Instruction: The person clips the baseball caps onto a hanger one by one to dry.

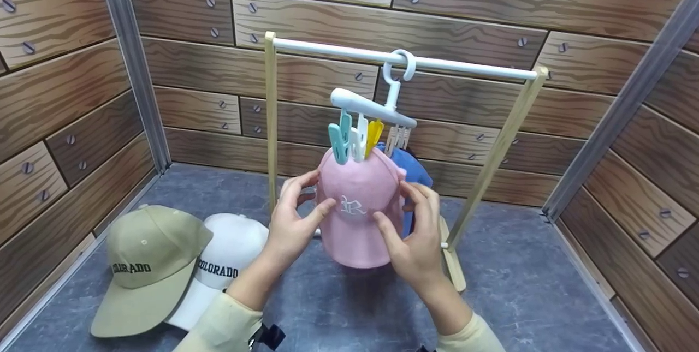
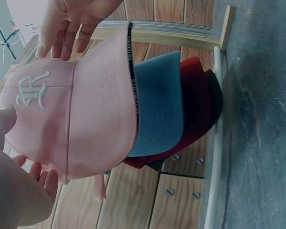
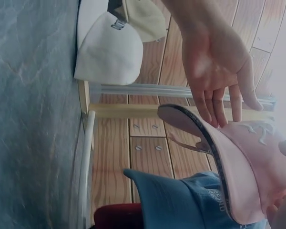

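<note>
A pink cap [image 1: 357, 243] with a white embroidered letter hangs brim down from a pale blue hanger [image 1: 368, 106]. Teal [image 1: 338, 144] and white clothespins [image 1: 358, 142] stand at its crown, with a yellow clothespin [image 1: 374, 133] just behind. My left hand [image 1: 292, 221] touches the cap's left side, its fingers fairly straight and the thumb by the front. On the opposite side, my right hand [image 1: 418, 237] rests its fingertips at the cap's edge, the thumb pointing at the front panel. Behind hang a blue cap [image 2: 159, 102], a red cap [image 2: 195, 86] and a dark cap [image 2: 214, 100].
The hanger hooks over the white bar [image 1: 464, 65] of a wooden-legged rack [image 1: 270, 123]. A khaki cap [image 1: 153, 243] and a white cap [image 1: 232, 237] lie at the left on the grey marbled surface [image 1: 519, 286]. Wood-patterned panels [image 1: 464, 3] enclose the area.
</note>
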### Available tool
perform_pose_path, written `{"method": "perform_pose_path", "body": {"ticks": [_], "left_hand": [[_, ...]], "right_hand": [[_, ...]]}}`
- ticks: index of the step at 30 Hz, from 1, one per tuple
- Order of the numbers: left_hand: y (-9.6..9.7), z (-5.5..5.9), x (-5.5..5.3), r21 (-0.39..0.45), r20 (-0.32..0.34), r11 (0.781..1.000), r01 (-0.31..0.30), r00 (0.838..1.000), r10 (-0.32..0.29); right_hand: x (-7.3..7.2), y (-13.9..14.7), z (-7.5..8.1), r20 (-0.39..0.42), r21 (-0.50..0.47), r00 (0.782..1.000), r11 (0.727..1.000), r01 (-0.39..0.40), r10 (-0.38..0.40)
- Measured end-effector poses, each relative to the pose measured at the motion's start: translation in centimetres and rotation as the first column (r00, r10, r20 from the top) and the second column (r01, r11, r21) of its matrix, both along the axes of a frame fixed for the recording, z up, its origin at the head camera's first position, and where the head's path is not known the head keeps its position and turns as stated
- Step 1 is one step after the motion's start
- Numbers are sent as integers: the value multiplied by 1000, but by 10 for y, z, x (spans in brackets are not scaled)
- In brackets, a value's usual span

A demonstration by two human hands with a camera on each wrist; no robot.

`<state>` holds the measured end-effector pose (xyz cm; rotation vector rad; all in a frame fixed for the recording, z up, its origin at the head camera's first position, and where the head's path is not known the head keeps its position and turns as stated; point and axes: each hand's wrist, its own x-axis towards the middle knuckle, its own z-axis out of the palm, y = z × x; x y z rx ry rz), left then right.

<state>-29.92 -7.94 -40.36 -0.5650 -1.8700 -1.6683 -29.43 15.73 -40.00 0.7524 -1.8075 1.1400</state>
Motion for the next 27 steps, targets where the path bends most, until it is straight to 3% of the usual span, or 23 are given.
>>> {"method": "perform_pose_path", "body": {"ticks": [5, 13, 23, 27], "left_hand": [[0, -5, 3, -31, 23, 999, 14, 1000, -14], [-1, -16, 5, -68, 46, 998, 14, 999, -11], [-18, -22, 7, -38, 90, 999, -6, 996, 9], [-28, -23, 5, -20, 139, 1000, -16, 990, 19]], "right_hand": [[5, -2, -5, 44, -19, 998, 999, -38, 39], [11, -6, -9, 64, 26, 996, 997, -71, 69], [16, -17, -20, 102, 89, 989, 989, -114, 105], [17, -21, -26, 139, 112, 985, 987, -116, 100]]}}
